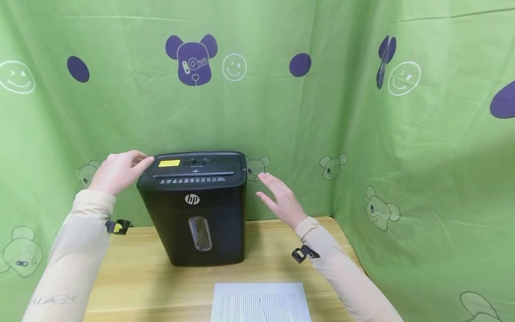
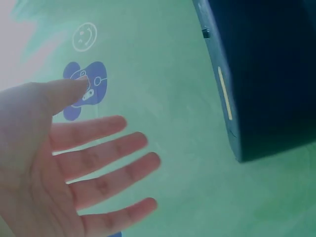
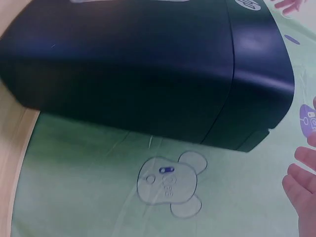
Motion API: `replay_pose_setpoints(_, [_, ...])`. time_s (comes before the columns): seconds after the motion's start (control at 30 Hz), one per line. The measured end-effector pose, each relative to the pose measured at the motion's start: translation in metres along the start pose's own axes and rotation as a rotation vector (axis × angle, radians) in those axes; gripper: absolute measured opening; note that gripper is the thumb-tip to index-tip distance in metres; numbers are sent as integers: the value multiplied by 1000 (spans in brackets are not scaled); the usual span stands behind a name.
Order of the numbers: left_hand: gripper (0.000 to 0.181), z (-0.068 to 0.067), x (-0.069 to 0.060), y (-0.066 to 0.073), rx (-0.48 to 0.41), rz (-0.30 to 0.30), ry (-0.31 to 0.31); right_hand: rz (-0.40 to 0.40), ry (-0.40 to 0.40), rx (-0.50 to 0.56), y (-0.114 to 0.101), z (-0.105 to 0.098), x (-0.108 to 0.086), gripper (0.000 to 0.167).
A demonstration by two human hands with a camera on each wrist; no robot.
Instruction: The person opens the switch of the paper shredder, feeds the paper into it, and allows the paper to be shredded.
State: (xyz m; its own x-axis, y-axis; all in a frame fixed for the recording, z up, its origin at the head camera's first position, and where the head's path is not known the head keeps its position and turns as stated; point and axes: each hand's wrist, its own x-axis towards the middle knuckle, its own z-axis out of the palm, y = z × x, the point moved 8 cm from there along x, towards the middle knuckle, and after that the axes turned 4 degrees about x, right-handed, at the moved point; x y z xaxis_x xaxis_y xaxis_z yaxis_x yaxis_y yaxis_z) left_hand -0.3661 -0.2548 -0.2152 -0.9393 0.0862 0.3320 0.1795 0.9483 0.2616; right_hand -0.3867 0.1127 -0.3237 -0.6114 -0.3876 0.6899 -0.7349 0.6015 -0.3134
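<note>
A black HP paper shredder [image 1: 225, 219] stands upright on the table, with a yellow label [image 1: 169, 163], a slider and a feed slot on its top. My left hand [image 1: 120, 171] is by its upper left edge in the head view. In the left wrist view that hand [image 2: 64, 163] has its fingers spread, apart from the shredder [image 2: 276, 79]. To the right of the shredder's top, my right hand [image 1: 283, 199] holds nothing, its fingers extended. Only the fingers of the right hand [image 3: 303, 180] show in the right wrist view, beyond the shredder's top end [image 3: 264, 74].
Printed paper [image 1: 257, 304] lies on the wooden table [image 1: 128, 268] in front of the shredder. A green curtain [image 1: 257, 116] with bear and smiley prints hangs behind and at both sides. A small black device [image 1: 118, 226] is strapped to each wrist.
</note>
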Motion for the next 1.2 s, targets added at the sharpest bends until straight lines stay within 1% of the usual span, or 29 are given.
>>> replay_pose_setpoints(0.17, [55,-3,-30,-8,-51,12,177,-2,17,-16,9,-10,-22,51])
replay_pose_setpoints(0.23, [48,0,-43,-10,-65,17,228,26,14,-14,15,-13,-33,51])
replay_pose_setpoints(0.3, [43,6,-57,-9,-88,28,277,61,7,-4,23,-14,-45,50])
replay_pose_setpoints(0.43, [33,29,-83,-2,-138,67,344,169,-15,28,43,-13,-73,48])
replay_pose_setpoints(0.5, [29,45,-93,5,-158,84,356,217,-26,32,54,-10,-88,47])
replay_pose_setpoints(0.57, [26,62,-100,11,-177,91,357,258,-34,28,64,-6,-102,45])
replay_pose_setpoints(0.63, [22,81,-103,18,-204,95,345,284,-41,15,74,-2,-116,43])
replay_pose_setpoints(0.73, [17,112,-105,31,-243,113,313,330,-63,0,91,8,-138,40])
replay_pose_setpoints(0.83, [14,147,-104,46,-290,136,245,392,-119,-9,108,23,-162,39])
replay_pose_setpoints(0.9, [13,172,-104,57,-331,138,169,435,-166,-17,117,34,-178,39])
replay_pose_setpoints(1.0, [13,210,-104,73,-369,160,43,498,-233,-19,129,48,-201,37])
replay_pose_setpoints(1.1, [14,249,-105,88,-367,208,-69,544,-280,-2,135,59,-221,35])
replay_pose_setpoints(1.2, [14,287,-107,97,-350,252,-152,580,-327,25,139,71,-240,36])
